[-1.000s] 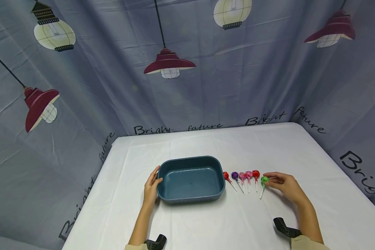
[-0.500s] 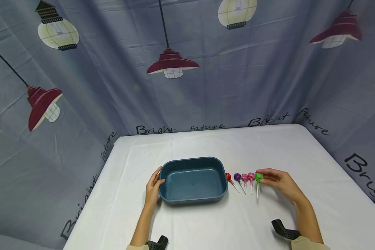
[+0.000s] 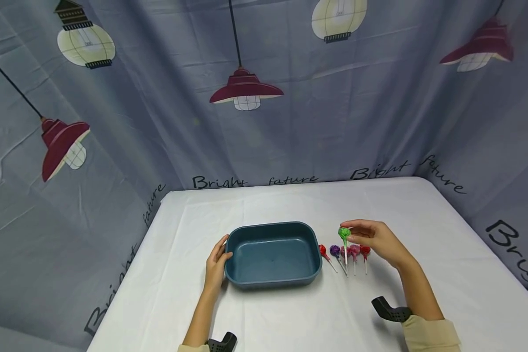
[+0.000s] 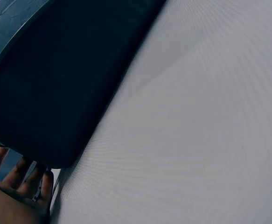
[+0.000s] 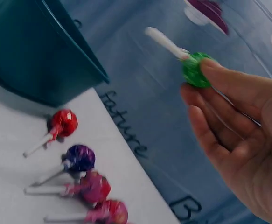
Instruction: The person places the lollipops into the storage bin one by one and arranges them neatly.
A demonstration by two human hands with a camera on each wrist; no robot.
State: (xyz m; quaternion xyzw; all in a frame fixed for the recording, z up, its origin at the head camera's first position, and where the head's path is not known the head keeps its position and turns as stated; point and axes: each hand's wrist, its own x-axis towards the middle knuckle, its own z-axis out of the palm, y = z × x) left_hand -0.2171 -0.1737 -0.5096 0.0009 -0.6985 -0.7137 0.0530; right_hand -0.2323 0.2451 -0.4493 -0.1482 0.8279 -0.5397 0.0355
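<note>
A green-wrapped lollipop [image 3: 344, 233] hangs above the table, its head pinched between the thumb and fingers of my right hand [image 3: 376, 239]. In the right wrist view the lollipop [image 5: 196, 70] has its white stick free. My left hand [image 3: 215, 264] holds the left end of a dark teal plastic bin [image 3: 273, 283], thumb at the rim and fingers along the outside. The left wrist view shows those fingers [image 4: 21, 172] against the bin's end wall. Nothing lies inside the bin.
Right of the bin several lollipops lie in a row on the white-covered table [image 3: 290, 318]: a red one [image 3: 323, 250], a purple one [image 3: 335, 251], pink ones [image 3: 354, 249] and another red one [image 3: 365, 250]. A printed grey curtain [image 3: 264, 137] surrounds the table.
My right hand has lifted the green lollipop off the table and carried it leftward over the row. The left hand and the bin stay in place.
</note>
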